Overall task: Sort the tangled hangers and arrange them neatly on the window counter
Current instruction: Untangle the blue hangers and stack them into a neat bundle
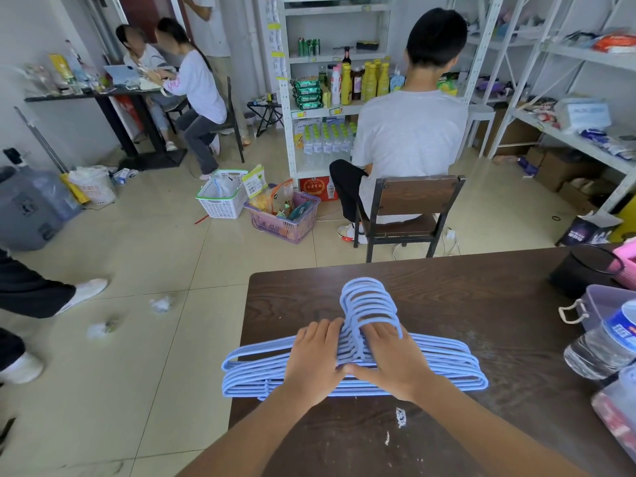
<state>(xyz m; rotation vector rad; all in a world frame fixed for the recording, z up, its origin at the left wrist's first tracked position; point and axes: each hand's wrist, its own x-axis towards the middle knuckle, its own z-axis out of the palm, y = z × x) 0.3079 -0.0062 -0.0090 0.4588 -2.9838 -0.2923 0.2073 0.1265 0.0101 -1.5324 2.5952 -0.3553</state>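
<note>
Several light blue hangers (444, 359) lie stacked flat on the dark wooden table (481, 304), hooks pointing away from me, left ends overhanging the table's left edge. My left hand (315, 359) rests palm down on the stack's left half, fingers fairly straight. My right hand (392, 359) lies palm down over the necks of the hangers, fingers reaching toward the hooks (370, 297). The two thumbs touch at the middle of the stack.
At the table's right edge stand a water bottle (605, 346), a clear lidded box (599, 304) and a black container (581, 270). A person sits on a chair (409, 211) just beyond the table. Baskets (282, 215) sit on the tiled floor.
</note>
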